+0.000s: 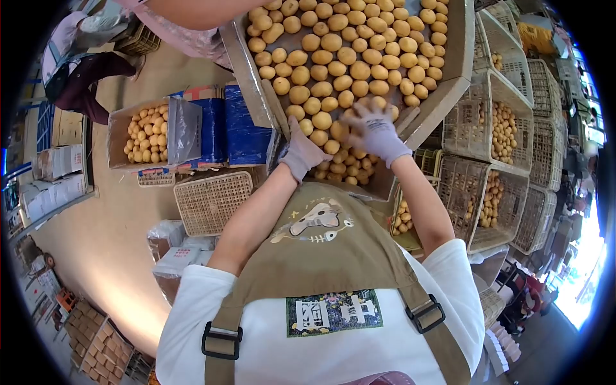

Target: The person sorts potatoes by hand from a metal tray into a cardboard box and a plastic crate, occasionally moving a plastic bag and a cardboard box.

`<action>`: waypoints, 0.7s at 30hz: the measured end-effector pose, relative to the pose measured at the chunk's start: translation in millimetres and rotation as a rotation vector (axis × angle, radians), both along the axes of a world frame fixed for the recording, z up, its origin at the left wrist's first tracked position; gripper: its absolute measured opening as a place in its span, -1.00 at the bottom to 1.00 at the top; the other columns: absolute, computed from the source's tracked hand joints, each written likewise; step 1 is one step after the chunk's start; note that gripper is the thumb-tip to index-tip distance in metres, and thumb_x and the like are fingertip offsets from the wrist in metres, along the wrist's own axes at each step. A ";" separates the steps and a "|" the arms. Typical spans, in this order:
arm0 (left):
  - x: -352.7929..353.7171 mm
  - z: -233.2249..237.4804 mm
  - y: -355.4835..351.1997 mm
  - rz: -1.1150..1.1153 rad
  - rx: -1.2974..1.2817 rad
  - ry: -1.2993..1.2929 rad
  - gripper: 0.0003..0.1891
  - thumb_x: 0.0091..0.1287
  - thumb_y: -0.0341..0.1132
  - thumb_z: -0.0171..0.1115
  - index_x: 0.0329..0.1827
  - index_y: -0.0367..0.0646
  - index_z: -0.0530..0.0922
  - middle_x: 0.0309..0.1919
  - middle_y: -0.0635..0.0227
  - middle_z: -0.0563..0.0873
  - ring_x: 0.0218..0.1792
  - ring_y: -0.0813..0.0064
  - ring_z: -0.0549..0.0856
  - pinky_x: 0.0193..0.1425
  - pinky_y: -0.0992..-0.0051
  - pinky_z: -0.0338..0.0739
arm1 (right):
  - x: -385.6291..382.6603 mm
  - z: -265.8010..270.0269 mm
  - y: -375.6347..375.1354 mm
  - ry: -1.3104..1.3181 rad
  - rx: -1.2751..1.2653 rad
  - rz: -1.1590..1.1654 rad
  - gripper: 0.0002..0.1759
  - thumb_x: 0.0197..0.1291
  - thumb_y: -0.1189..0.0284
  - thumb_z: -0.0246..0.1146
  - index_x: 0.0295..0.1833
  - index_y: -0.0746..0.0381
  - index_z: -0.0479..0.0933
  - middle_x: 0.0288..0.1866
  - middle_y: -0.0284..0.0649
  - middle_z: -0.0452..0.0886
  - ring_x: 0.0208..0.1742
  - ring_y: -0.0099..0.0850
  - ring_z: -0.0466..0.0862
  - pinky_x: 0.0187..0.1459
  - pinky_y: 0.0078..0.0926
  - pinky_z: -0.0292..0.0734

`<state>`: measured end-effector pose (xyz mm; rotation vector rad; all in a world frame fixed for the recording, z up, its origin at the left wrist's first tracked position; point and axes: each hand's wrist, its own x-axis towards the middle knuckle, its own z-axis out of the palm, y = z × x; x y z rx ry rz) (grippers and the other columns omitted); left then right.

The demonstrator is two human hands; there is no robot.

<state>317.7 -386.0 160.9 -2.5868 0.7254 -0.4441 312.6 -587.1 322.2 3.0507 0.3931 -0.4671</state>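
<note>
Many small, round, yellow-brown potatoes [346, 56] lie spread over a tray with raised walls [443, 106] in front of me. My left hand [304, 151], in a pale glove, rests at the tray's narrow near end with thumb and fingers apart, beside the potatoes there. To its right, my right hand [375, 130], also gloved, is over the potatoes, fingers spread and somewhat blurred. More potatoes [350, 168] are heaped just below the tray's mouth, close to my apron. I cannot make out a potato held in either hand.
A lined box of potatoes [147, 135] stands at the left, near an upturned-looking plastic crate [213, 202]. Stacked crates [468, 115] holding potatoes line the right side. Another person's arm [199, 9] reaches in at the top; another person [83, 70] is farther left.
</note>
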 end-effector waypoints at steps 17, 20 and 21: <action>5.1 64.7 -4.2 0.828 -2.764 2.106 -0.10 0.37 0.48 -0.14 0.65 0.17 0.08 0.63 0.36 0.15 0.62 0.10 0.10 0.53 -0.37 -0.06 | -6.1 -20.6 -21.8 0.038 0.284 -0.250 -0.60 0.26 0.09 0.20 0.10 0.03 0.68 0.20 -0.19 0.67 0.46 -0.14 0.43 0.40 0.09 0.18; 6.7 76.3 -6.2 1.141 -2.761 2.043 -0.12 0.37 0.45 -0.12 0.65 0.17 0.09 0.61 0.35 0.21 0.60 0.13 0.15 0.52 -0.35 -0.01 | 7.3 -20.7 -8.1 -0.456 0.353 -0.474 -0.50 0.28 0.08 0.22 0.28 0.01 0.60 0.39 -0.04 0.52 0.53 -0.02 0.32 0.43 0.13 0.18; 6.1 78.3 -7.3 1.210 -2.738 1.990 -0.14 0.38 0.44 -0.12 0.64 0.17 0.10 0.60 0.34 0.24 0.58 0.13 0.18 0.52 -0.33 0.01 | 10.1 -26.6 -5.2 -0.306 0.229 -0.502 -0.43 0.25 -0.02 0.21 0.35 -0.11 0.53 0.52 0.04 0.34 0.57 0.11 0.20 0.45 0.28 0.06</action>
